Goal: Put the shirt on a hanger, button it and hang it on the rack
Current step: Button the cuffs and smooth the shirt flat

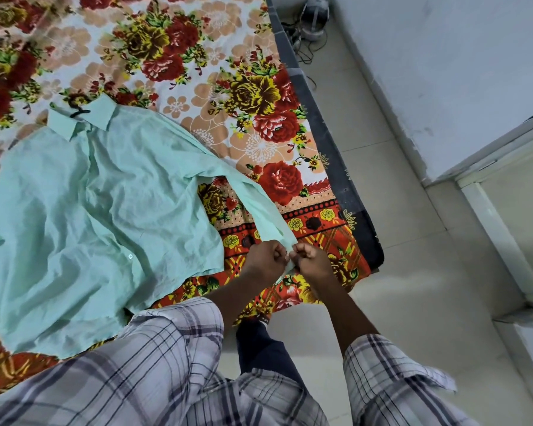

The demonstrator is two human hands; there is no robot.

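Observation:
A mint-green shirt [83, 210] lies spread front-up on the flowered bed, collar toward the far side. The black hook of a hanger [78, 113] pokes out at the collar; the rest of the hanger is hidden inside the shirt. The shirt's right sleeve [250, 198] stretches toward the bed's near corner. My left hand [266, 256] and my right hand [310, 256] meet at the sleeve's cuff, both pinched shut on it, knuckles almost touching. A white button [130, 256] shows near the lower front placket.
The bed's flowered sheet [197, 72] fills the left and top. Its dark mattress edge [336, 167] runs diagonally beside the tiled floor [413, 272]. Cables and a small device [313, 20] lie on the floor at the top. A white door frame [499, 226] stands at right.

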